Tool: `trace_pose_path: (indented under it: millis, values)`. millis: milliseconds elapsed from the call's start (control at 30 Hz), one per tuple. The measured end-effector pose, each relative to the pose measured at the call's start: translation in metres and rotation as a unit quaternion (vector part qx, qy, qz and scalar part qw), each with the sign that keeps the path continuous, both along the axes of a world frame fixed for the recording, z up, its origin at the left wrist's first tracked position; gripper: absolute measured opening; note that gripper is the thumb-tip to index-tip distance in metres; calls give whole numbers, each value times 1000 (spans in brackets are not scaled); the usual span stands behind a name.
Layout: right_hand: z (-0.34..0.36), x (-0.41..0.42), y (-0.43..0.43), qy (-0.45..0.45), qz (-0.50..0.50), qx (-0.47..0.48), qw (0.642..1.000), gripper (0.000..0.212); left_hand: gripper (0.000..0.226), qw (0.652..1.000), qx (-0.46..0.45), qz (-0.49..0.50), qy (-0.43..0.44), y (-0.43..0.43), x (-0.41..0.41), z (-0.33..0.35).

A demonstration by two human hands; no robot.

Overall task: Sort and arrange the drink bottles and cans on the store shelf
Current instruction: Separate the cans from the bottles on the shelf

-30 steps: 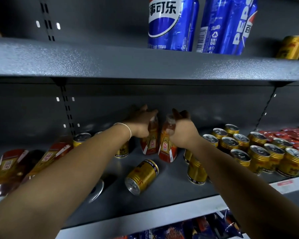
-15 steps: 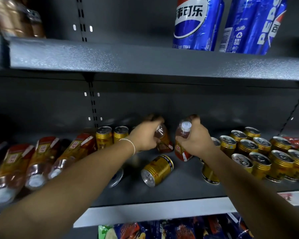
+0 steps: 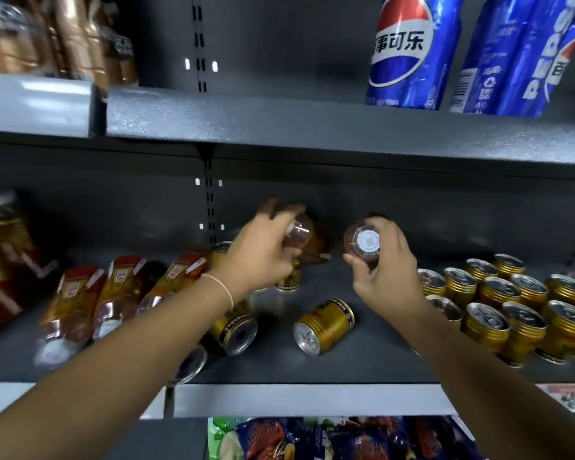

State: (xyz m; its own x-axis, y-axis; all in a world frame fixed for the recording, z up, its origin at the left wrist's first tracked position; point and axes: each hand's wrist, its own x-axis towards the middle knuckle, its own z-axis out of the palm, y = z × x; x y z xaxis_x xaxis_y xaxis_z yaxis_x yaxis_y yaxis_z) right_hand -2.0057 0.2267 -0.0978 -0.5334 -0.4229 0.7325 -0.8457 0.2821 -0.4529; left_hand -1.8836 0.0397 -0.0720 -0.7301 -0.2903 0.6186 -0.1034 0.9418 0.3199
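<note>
The left hand [image 3: 263, 257] is grasping a tea bottle [image 3: 301, 231], and the right hand [image 3: 387, 272] is grasping a second bottle [image 3: 362, 242], cap facing the camera. Both are being held above the middle shelf [image 3: 312, 398]. Below them, a gold can [image 3: 324, 327] is lying on its side, and upright cans [image 3: 512, 303] are standing at right.

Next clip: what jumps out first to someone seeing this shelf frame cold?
The left hand and right hand at mid-shelf each grip an amber bottle: the left bottle and the right bottle, cap toward the camera. Between the forearms a tipped gold can lies on its side, beside upright gold cans at the right. Blue Pepsi cans stand on the shelf above.
</note>
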Motion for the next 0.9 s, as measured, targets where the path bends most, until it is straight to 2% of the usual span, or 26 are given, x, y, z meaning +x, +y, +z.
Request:
trace_pose_path:
  millis: [200, 433, 567, 700, 833, 900]
  values:
    - [9, 41, -48, 44, 80, -17, 996, 56, 71, 997, 27, 25, 70, -37, 71, 24]
    - [15, 100, -115, 56, 163, -21, 985, 61, 69, 991, -5, 81, 106, -88, 157, 34]
    - [18, 136, -156, 60, 201, -28, 977, 62, 66, 988, 11, 118, 100, -116, 205, 39]
    - [23, 171, -198, 20, 222, -20, 975, 62, 63, 985, -12, 153, 82, -145, 249, 46]
    - [24, 202, -242, -58, 224, -12, 973, 64, 53, 981, -25, 184, 53, -170, 285, 49]
    - [23, 213, -263, -78, 231, 0, 970, 68, 63, 980, -22, 195, 36, -180, 299, 49]
